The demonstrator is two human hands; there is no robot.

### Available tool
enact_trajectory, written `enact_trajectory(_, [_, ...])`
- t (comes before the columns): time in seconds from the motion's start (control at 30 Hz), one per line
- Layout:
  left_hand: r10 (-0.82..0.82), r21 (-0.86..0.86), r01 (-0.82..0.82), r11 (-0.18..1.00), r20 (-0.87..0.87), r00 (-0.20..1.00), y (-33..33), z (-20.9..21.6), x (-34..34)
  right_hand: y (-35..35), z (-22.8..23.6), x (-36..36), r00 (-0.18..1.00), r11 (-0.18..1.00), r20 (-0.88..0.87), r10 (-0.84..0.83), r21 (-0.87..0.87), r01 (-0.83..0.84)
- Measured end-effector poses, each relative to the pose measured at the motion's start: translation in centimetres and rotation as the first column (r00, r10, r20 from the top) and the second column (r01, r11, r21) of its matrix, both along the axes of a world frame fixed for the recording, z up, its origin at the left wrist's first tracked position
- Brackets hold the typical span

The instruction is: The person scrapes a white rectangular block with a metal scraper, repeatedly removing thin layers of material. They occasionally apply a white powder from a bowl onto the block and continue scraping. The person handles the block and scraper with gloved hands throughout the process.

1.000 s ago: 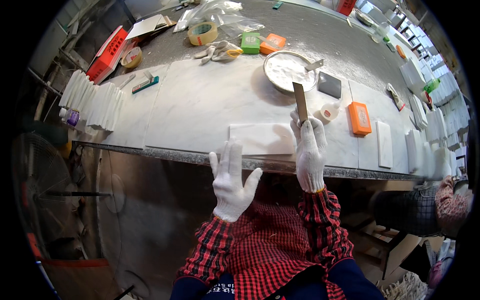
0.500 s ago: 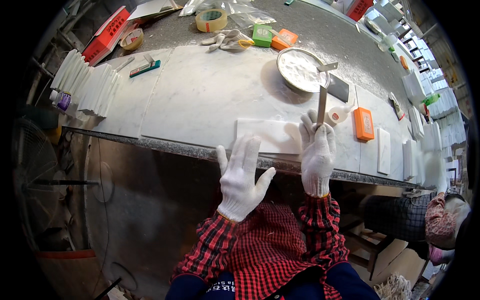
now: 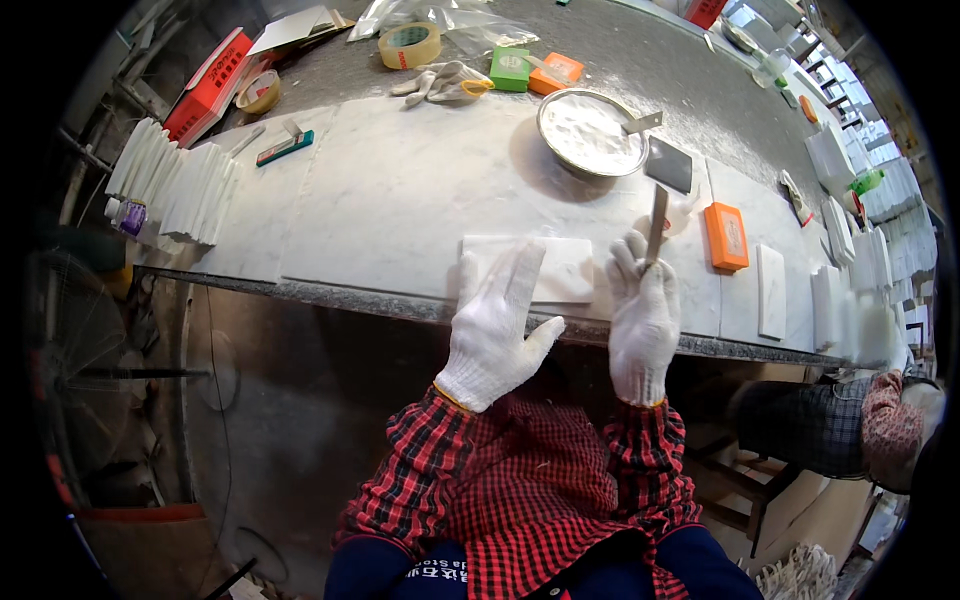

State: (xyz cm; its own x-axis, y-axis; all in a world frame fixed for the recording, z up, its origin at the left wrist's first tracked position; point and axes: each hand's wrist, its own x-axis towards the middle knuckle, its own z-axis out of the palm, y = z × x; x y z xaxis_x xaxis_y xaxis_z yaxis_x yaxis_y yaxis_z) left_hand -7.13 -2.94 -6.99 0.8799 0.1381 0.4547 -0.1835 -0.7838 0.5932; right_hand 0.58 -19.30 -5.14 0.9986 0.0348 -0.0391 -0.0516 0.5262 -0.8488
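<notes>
A white stone tile (image 3: 565, 268) lies flat at the near edge of the worktable. My left hand (image 3: 492, 335), in a white knitted glove, is open, its fingers stretched over the left part of the tile; whether they touch it I cannot tell. Just right of the tile, my gloved right hand (image 3: 643, 330) grips a thin metal scraper blade (image 3: 657, 222) that points up and away. Beyond the tile stands a metal bowl (image 3: 590, 130) of white paste or powder, with another flat blade (image 3: 642, 122) resting on its rim.
A dark flat block (image 3: 670, 165), an orange box (image 3: 726, 237) and a narrow white strip (image 3: 771, 292) lie to the right. Stacked white slabs (image 3: 190, 190) stand at left. Spare gloves (image 3: 437, 83), tape (image 3: 409, 46) and small boxes lie at the back. A co-worker (image 3: 890, 430) is at far right.
My left hand has moved right and forward over the tile. My right hand has shifted slightly right, away from the tile's end, with the scraper blade leaning more. The view has shifted a little.
</notes>
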Motion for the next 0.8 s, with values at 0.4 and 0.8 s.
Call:
enact_trajectory(0.4, [-0.194,-0.235,0.181,0.955,-0.032,0.980,-2.7,1.7,2.0,-6.8,-1.2,0.2,0.990,0.971,0.025,-0.142,-0.193,0.144])
enact_trajectory(0.8, [-0.248,-0.275,0.189,0.943,-0.199,0.948,-2.1,2.8,1.9,-9.0,-0.9,-2.5,0.984,0.937,-0.058,-0.171,-0.318,0.144])
